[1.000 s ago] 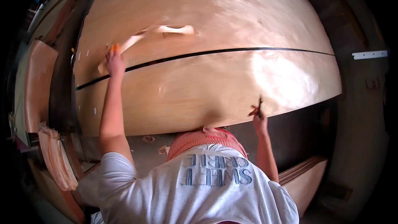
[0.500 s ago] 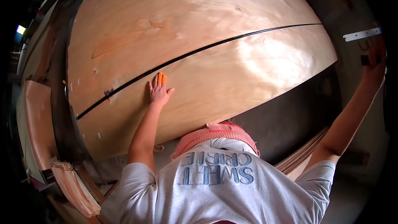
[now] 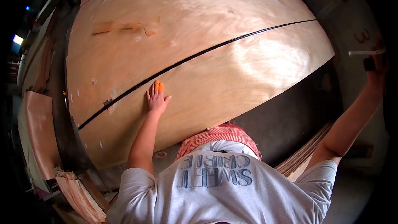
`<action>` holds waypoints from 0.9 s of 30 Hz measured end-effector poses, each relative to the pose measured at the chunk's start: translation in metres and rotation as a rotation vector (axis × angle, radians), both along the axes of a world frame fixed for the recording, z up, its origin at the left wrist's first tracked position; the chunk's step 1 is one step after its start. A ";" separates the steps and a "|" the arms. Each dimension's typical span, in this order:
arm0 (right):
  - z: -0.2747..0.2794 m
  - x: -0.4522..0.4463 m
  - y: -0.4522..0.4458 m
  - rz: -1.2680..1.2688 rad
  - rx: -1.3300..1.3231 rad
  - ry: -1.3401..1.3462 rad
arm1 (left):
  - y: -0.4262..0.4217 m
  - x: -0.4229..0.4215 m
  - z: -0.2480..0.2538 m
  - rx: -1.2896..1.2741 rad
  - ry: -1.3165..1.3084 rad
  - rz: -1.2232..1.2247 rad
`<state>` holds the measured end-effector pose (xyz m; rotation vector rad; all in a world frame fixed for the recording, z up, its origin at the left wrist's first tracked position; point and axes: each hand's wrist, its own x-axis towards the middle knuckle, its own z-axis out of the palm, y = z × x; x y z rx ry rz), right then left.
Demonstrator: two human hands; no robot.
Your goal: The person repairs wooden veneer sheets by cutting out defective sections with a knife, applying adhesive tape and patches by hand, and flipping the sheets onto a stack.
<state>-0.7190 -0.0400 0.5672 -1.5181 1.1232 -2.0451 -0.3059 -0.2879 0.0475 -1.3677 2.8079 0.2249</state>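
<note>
A large, pale wood veneer sheet (image 3: 199,95) fills the middle of the view. A narrow black strip (image 3: 199,54) runs diagonally across it. My left hand (image 3: 156,101) lies flat on the sheet just below this strip, fingers stretched, with orange covers on two fingertips. Out at the far right, my right hand (image 3: 376,72) is raised beside the sheet, in dim light. Its fingers are closed around a thin, pale flat strip (image 3: 360,53), seen nearly edge-on. A small dark block (image 3: 368,64) shows at the same hand; how it is held is unclear.
A darker orange torn patch (image 3: 151,32) marks the sheet's upper left, and a small hole (image 3: 107,103) sits beside the black strip. Veneer pieces (image 3: 78,195) are stacked at lower left, near a curved brown sheet (image 3: 40,132). More stacked veneer (image 3: 300,157) lies at lower right.
The pale strip in my right hand has turned from broadside to nearly edge-on, and that hand is slightly lower in view. My left hand stays on the sheet, near the black strip.
</note>
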 end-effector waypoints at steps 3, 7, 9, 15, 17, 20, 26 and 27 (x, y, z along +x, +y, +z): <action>0.002 -0.015 0.017 -0.045 0.056 0.003 | 0.001 0.000 -0.001 -0.020 0.012 -0.005; 0.005 -0.039 0.033 -0.101 0.120 -0.013 | -0.002 0.002 -0.008 -0.019 0.027 0.001; 0.008 -0.054 0.040 -0.133 0.153 -0.035 | -0.001 0.002 -0.008 -0.027 0.026 -0.004; -0.008 -0.099 0.026 -0.051 0.212 -0.249 | 0.001 0.002 -0.003 -0.005 0.003 -0.003; -0.020 -0.115 0.023 0.010 0.184 -0.394 | 0.000 0.002 -0.002 -0.004 0.015 -0.001; -0.061 -0.108 0.019 -0.036 0.047 -0.600 | 0.000 0.001 -0.003 0.000 0.026 0.003; -0.183 -0.053 0.019 -0.291 0.260 -0.733 | 0.000 0.001 0.000 0.012 0.036 0.005; -0.214 -0.049 0.027 -0.287 0.338 -0.707 | 0.001 0.001 -0.001 0.017 0.036 0.008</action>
